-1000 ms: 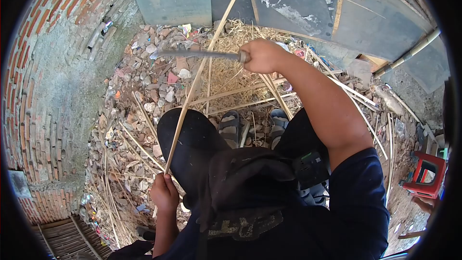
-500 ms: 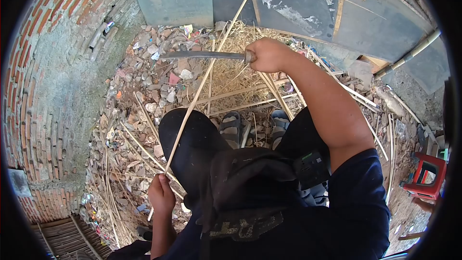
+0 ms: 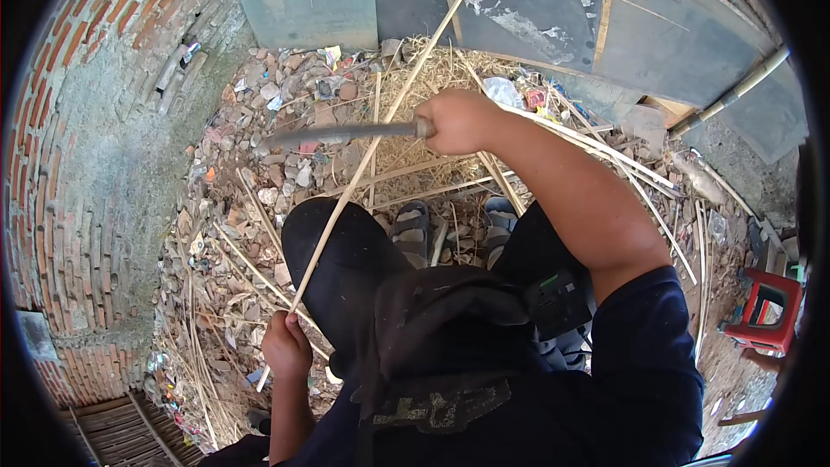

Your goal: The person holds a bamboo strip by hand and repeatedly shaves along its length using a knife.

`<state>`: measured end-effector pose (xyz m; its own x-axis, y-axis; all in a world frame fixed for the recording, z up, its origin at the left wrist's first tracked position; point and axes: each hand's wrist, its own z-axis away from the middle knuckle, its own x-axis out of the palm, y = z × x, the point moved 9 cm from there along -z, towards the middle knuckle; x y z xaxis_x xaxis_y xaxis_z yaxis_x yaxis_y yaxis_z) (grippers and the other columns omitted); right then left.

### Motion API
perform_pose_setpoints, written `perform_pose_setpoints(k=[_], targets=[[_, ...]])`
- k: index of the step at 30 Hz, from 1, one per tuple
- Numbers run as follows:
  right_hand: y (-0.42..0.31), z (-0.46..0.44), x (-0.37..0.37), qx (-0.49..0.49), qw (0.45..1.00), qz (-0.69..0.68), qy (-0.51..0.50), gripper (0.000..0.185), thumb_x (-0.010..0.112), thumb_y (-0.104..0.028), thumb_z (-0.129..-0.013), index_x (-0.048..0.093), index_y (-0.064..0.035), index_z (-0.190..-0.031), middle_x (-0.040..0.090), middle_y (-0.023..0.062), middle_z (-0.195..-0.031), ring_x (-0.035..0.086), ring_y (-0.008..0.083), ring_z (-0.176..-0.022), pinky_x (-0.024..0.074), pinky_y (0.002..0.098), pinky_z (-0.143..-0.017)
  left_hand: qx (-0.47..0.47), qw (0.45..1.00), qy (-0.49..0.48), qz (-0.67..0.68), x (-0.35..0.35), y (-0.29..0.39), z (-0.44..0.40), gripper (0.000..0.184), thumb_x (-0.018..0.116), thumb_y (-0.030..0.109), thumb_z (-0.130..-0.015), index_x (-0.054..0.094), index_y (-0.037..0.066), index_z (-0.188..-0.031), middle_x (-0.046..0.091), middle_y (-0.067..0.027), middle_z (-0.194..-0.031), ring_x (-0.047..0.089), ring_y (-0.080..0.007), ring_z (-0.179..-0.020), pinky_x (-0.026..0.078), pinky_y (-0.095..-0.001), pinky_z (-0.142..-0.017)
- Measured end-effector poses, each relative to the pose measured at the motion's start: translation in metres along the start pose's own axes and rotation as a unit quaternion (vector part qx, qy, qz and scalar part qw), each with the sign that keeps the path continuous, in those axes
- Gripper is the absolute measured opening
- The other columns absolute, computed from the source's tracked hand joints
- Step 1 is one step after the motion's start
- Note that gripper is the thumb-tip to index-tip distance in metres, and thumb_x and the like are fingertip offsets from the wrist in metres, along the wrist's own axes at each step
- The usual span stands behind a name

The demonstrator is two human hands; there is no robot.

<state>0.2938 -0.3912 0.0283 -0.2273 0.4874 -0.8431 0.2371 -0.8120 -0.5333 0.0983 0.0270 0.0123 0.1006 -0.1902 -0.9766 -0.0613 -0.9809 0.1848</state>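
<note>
A long, pale bamboo strip slants from lower left to upper middle, passing over my left knee. Its lower part is gripped by my left hand, whose fingers are closed round it. My right hand is wrapped around the handle of a machete, and the handle is mostly hidden in the fist. The long, dark blade points left and crosses the strip in its upper half; its tip is blurred. Whether blade and strip touch, I cannot tell. Fine shavings lie heaped on the ground beyond my feet.
More bamboo strips lie at right and left over stony rubble. A brick wall stands at left, dark panels at the back. A red stool is at far right, with part of another person's hand below it.
My right hand has moved the machete down and slightly left along the strip. The strip's far end has shifted slightly right, while my left hand keeps its hold.
</note>
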Motion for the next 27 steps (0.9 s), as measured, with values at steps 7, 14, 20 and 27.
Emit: perform_pose_setpoints(k=[7,14,20,27], targets=[[0.056,-0.010,-0.025,0.144,0.989,-0.021,0.031,0.020,0.060,-0.022,-0.089,0.071,-0.0102,-0.100,0.070,0.0126,-0.086,0.069,0.0299,-0.083,0.0562,0.0461,-0.077,-0.002,1.000,-0.005,-0.003,0.005,-0.008,0.000,0.042,0.038,0.034,-0.109,0.053,0.004,-0.083,0.057,-0.0176,-0.064,0.059,-0.0442,-0.064,0.044,-0.0521,-0.059],[-0.008,0.008,0.003,0.013,0.996,0.080,-0.040,0.013,0.066,-0.016,-0.077,0.069,-0.0095,-0.088,0.072,0.0113,-0.084,0.070,0.0304,-0.080,0.0549,0.0454,-0.076,0.014,1.000,0.007,-0.016,-0.006,0.007,0.000,0.031,0.046,0.029,-0.106,0.060,0.004,-0.092,0.063,-0.0223,-0.078,0.060,-0.0467,-0.067,0.046,-0.0551,-0.059],[0.039,-0.003,-0.008,0.104,0.993,0.054,-0.034,0.025,0.062,-0.021,-0.081,0.072,-0.0104,-0.101,0.070,0.0152,-0.090,0.069,0.0333,-0.090,0.0553,0.0475,-0.082,-0.004,0.999,0.025,-0.019,0.000,0.005,0.002,0.041,0.039,0.035,-0.109,0.056,0.004,-0.089,0.059,-0.0223,-0.071,0.060,-0.0482,-0.070,0.044,-0.0566,-0.062],[-0.004,0.007,0.001,0.037,0.995,0.057,-0.067,0.024,0.059,-0.015,-0.084,0.072,-0.0105,-0.103,0.071,0.0146,-0.089,0.069,0.0322,-0.088,0.0555,0.0466,-0.082,0.003,0.999,0.025,-0.022,-0.002,0.007,0.002,0.038,0.042,0.033,-0.108,0.057,0.004,-0.089,0.060,-0.0222,-0.073,0.059,-0.0471,-0.068,0.044,-0.0562,-0.061]])
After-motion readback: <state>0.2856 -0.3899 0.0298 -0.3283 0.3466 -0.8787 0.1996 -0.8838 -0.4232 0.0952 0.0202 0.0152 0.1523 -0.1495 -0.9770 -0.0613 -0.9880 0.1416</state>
